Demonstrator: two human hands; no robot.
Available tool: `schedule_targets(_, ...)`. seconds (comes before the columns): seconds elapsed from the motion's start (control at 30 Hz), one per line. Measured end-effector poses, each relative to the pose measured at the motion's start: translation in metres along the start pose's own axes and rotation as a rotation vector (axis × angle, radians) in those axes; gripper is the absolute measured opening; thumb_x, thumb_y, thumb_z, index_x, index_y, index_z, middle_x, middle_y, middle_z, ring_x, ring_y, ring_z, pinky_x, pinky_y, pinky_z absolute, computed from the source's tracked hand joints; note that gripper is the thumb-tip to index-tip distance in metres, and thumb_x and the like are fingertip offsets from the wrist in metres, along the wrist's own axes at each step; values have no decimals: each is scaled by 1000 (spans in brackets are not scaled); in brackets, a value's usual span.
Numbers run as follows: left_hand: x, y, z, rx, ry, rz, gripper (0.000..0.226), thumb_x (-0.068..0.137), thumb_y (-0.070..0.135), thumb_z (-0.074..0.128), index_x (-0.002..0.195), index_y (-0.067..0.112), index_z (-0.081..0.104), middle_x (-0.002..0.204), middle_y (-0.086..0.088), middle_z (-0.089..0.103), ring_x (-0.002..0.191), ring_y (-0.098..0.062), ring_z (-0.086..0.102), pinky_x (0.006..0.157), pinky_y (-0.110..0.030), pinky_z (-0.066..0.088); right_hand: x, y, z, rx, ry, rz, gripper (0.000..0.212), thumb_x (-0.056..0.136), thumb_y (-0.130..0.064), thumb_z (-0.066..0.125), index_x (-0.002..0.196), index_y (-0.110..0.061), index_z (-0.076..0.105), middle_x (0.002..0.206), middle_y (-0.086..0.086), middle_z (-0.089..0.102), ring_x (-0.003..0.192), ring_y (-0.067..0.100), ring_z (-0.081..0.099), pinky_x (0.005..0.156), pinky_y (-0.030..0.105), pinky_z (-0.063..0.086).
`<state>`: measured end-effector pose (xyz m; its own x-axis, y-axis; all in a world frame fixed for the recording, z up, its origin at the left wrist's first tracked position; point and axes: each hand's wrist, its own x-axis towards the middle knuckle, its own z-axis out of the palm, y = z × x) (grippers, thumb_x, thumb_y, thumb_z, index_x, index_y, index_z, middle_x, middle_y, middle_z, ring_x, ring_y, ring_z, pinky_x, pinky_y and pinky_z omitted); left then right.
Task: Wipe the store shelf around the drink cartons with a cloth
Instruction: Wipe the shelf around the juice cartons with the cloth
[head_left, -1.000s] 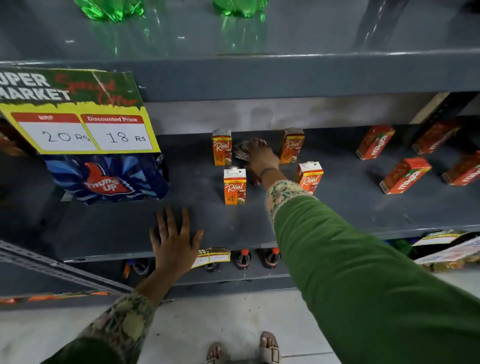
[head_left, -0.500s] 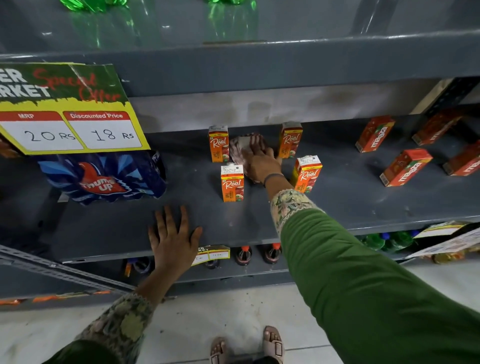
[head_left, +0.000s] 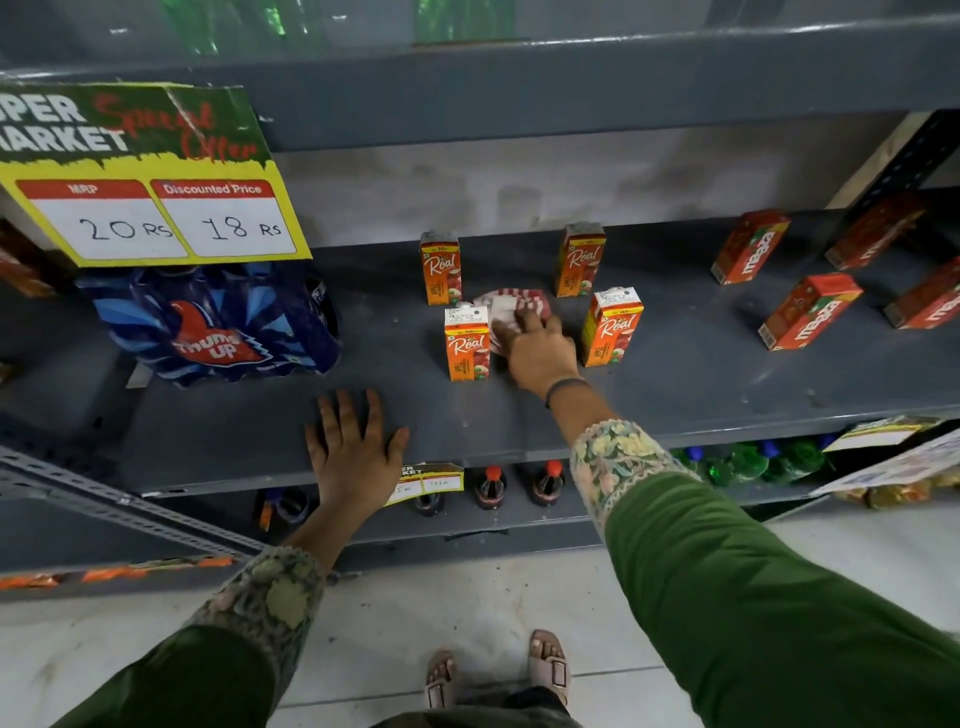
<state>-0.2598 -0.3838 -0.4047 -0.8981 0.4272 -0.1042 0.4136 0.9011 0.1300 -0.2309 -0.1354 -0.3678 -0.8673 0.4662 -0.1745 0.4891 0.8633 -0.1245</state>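
Observation:
Several small orange Real drink cartons stand upright on the grey shelf (head_left: 701, 374): two at the back (head_left: 440, 267) (head_left: 579, 260) and two in front (head_left: 466, 344) (head_left: 612, 327). Between them lies a red-and-white checked cloth (head_left: 511, 306). My right hand (head_left: 540, 353) presses flat on the cloth's near side, between the two front cartons. My left hand (head_left: 356, 452) rests palm down with fingers spread on the shelf's front edge, holding nothing.
A blue Thums Up bottle pack (head_left: 218, 327) sits at the left under a yellow price sign (head_left: 150, 176). Several orange Maaza cartons (head_left: 810, 312) lie tipped at the right. Cola bottles (head_left: 491, 488) stand on the shelf below. An upper shelf (head_left: 571, 83) overhangs.
My right hand has drawn the cloth toward me, from between the back cartons to between the front pair. My left hand has stayed planted on the shelf edge.

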Motion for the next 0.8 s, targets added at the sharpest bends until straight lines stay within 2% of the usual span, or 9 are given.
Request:
schedule_targets(0.17, -1, 0, 0, -5, 4, -5, 67, 93, 53, 21, 148, 20, 2, 157, -16, -1, 144, -33, -11, 116, -53, -1, -25, 1, 5, -6, 56, 2, 45, 96, -24, 40, 140, -33, 39, 150, 15, 29, 126, 45, 35, 90, 50, 49)
schedule_targets(0.33, 0, 1, 0, -3, -21, -24, 67, 92, 56, 15, 147, 23, -2, 158, -15, -6, 144, -30, -15, 116, -51, -5, -48, 1, 3, 39, 78, 0, 40, 94, -20, 46, 133, -29, 48, 138, 15, 37, 114, 42, 44, 81, 45, 52)
schedule_targets(0.63, -1, 3, -2, 28, -37, -21, 65, 92, 55, 14, 147, 23, -1, 158, -14, -7, 144, -31, -14, 116, -52, -3, -84, 12, 1, 84, 10, -61, 44, 92, -26, 53, 135, -28, 49, 139, 11, 36, 117, 39, 44, 85, 44, 52)
schedule_targets(0.8, -3, 4, -3, 20, -23, -28, 65, 92, 54, 15, 147, 23, -1, 158, -14, -4, 144, -32, -12, 117, -52, -2, -116, 18, -1, 144, 8, -169, 37, 89, -38, 55, 124, -27, 59, 131, 8, 46, 111, 33, 55, 85, 39, 54)
